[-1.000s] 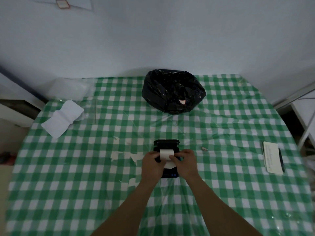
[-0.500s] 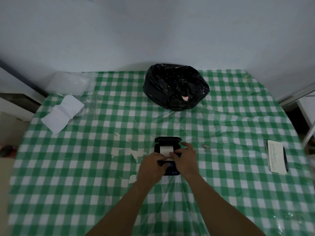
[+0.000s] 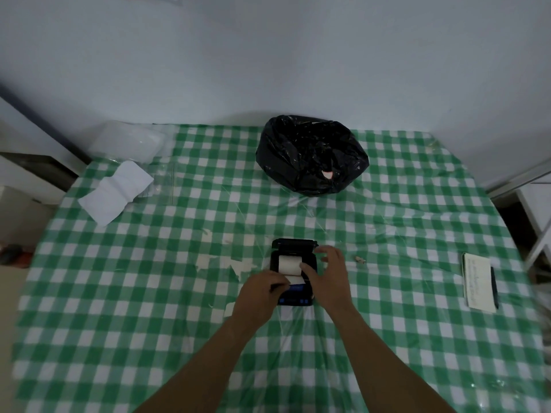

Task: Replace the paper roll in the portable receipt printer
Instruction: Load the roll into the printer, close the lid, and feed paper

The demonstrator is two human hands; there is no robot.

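Observation:
A small black receipt printer (image 3: 293, 300) lies on the green checked tablecloth, its lid (image 3: 293, 243) flipped open at the far end. A white paper roll (image 3: 288, 264) sits in the open bay, and a strip of paper runs from it toward me. My left hand (image 3: 262, 293) pinches the end of that strip over the printer's front. My right hand (image 3: 328, 274) rests at the printer's right side with fingers spread, thumb against the roll's right end and fingertips near the lid.
A black bin bag (image 3: 311, 155) stands behind the printer. White folded paper (image 3: 116, 195) and clear plastic packaging (image 3: 128, 143) lie far left. A notepad with a pen (image 3: 478, 281) lies at the right. A tiny scrap (image 3: 360, 259) lies right of the printer. Torn patches (image 3: 226, 262) mark the cloth.
The roll has settled into the printer bay. My left hand has drawn the paper end toward me, and my right hand has opened and shifted toward the lid's right side.

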